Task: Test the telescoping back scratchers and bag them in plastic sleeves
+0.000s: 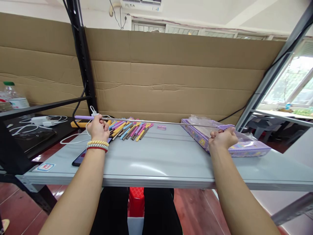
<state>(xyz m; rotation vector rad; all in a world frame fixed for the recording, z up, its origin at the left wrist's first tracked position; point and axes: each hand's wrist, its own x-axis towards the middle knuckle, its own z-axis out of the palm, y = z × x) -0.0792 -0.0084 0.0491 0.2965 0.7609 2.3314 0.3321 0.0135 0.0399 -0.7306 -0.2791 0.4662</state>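
Note:
A long telescopic back scratcher (156, 122) is stretched level between my two hands, a thin metal rod with a purple grip at its left end and a purple claw-like head at its right. My left hand (99, 128) is closed around it near the purple grip. At the other end my right hand (223, 138) is closed by the purple head, just above a purple patterned tray-like case (249, 152). Several shorter scratchers (130, 129) with coloured grips and fork-like heads lie in a pile right of my left hand.
A phone (79, 159) lies under my left forearm on the grey table (156, 156). White cable (73, 140) loops nearby. Small pink pieces (161, 127) lie mid-table. Cardboard (171, 78) stands along the back; a black post (81, 55) and a grey post (271, 71) rise at the sides.

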